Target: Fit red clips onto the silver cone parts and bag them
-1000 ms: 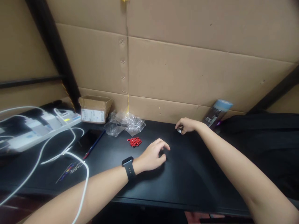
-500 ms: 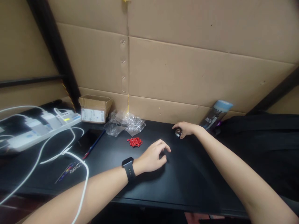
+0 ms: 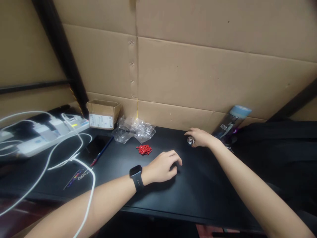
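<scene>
My right hand [image 3: 200,137] reaches to the back of the black table [image 3: 198,195] with its fingers closed round a small shiny silver object [image 3: 190,140]. My left hand [image 3: 163,166], with a black watch [image 3: 137,176] on its wrist, rests on the table's middle with fingers curled loosely downward; what is under the fingertips is hidden. A small heap of red pieces [image 3: 144,149] lies just left of and beyond my left hand.
Crumpled clear plastic bags [image 3: 134,129] and a small cardboard box [image 3: 103,114] sit by the cardboard back wall. A blue-capped bottle [image 3: 232,124] leans at back right. White power strips [image 3: 44,134] with white cables [image 3: 81,165], a dark phone [image 3: 92,149] and a pen [image 3: 102,152] lie at left.
My right hand has shifted slightly with the silver object still in it. My left hand has barely moved.
</scene>
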{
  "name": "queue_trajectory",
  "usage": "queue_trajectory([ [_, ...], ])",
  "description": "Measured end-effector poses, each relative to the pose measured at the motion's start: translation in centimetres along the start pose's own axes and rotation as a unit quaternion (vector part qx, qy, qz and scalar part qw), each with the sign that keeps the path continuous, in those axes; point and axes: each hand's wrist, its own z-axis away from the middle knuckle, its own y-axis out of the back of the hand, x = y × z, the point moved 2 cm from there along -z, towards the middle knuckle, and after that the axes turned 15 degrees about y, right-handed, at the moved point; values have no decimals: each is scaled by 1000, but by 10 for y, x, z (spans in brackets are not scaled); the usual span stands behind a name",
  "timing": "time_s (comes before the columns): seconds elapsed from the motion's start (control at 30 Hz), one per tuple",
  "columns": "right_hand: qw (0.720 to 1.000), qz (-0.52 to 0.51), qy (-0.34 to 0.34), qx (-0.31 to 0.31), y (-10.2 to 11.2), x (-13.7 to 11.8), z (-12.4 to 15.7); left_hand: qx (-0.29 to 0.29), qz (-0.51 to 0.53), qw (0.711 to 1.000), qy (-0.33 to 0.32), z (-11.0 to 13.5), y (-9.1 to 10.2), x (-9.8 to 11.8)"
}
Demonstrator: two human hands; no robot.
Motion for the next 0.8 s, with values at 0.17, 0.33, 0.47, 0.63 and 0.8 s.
queue_trajectory([
  [0.17, 985, -30, 76, 151, -16, -53, 24, -26, -116, 993, -11, 3, 5, -1],
  [0.33, 973, -145, 88, 157, -52, -96, 41, 26, -213, 976, 39, 2, 7, -18],
  [0.47, 979, -167, 31, 113, -67, -112, 47, 14, -224, 970, 89, 1, 2, -31],
  [0.63, 982, -180, 9, 66, -63, -115, 50, -9, -203, 972, 120, 3, -4, -33],
  [0.8, 978, -205, 34, 34, -56, -111, 55, -17, -202, 972, 121, 5, -3, -32],
])
